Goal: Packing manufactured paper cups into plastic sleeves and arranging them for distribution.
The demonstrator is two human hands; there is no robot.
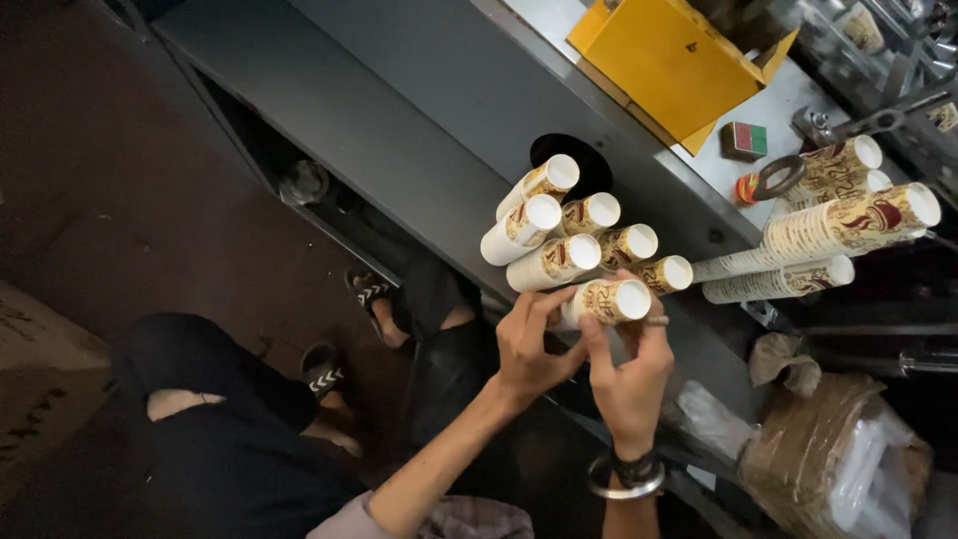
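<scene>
A bundle of several stacks of printed white paper cups (564,235) lies on its side, the cup bottoms facing me, by a round hole in a grey metal machine surface (429,110). Both my hands grip the nearest cup stack (611,300) at the bundle's lower edge. My left hand (529,344) holds it from the left with fingertips on its side. From below and to the right, my right hand (631,374), with a ring and wrist bands, wraps its fingers around the stack.
More long cup stacks (828,230) lie to the right beside scissors (773,180). A yellow cardboard box (674,60) and a small matchbox (745,140) sit on the machine top. Bags with brown paper (828,449) lie lower right. A person's legs in sandals (369,294) are below.
</scene>
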